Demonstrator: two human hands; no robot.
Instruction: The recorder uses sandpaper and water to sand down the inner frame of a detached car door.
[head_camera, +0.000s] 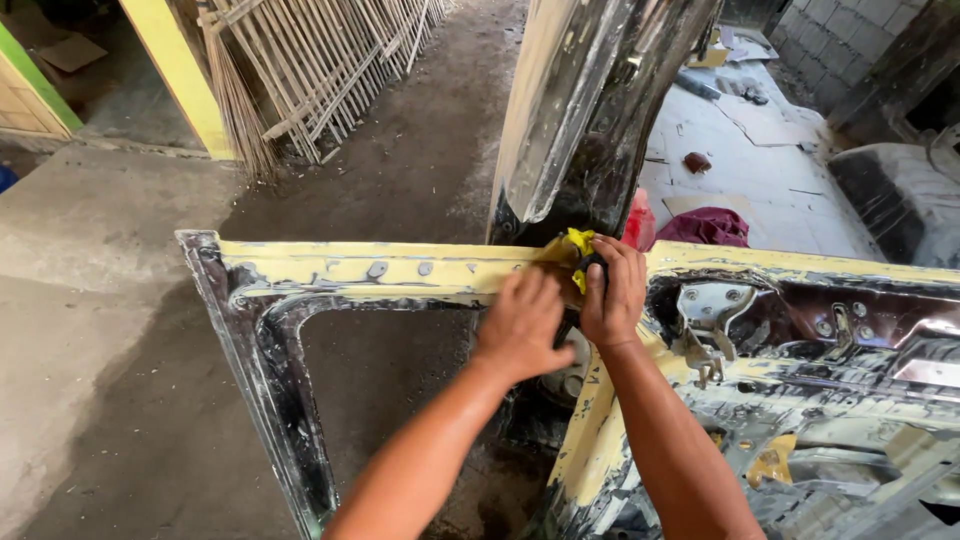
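Where the two forearms come up from the bottom edge, both hands meet on the yellow-smeared top edge of a stripped car door (330, 268), the landmark for everything here. The left hand (520, 325) lies palm down with fingers curled over that edge, just left of the door's upright pillar; whether it grips anything underneath I cannot tell. The right hand (612, 295) sits touching it on the right, fingers closed around a small yellow and black object (580, 250) pressed against the edge; its exact kind is hard to make out. To the right of the hands, the door's inner panel shows a bare metal hinge bracket (705, 320) and bolt holes. Left of the hands, the door's window frame opens onto a dusty concrete floor (100, 300). Beyond the door rises a shiny dark body panel (580, 110). Behind it to the right lies a red cloth (710, 226); far left, a stack of pale metal grilles (320, 60) leans beside a yellow post (180, 75).
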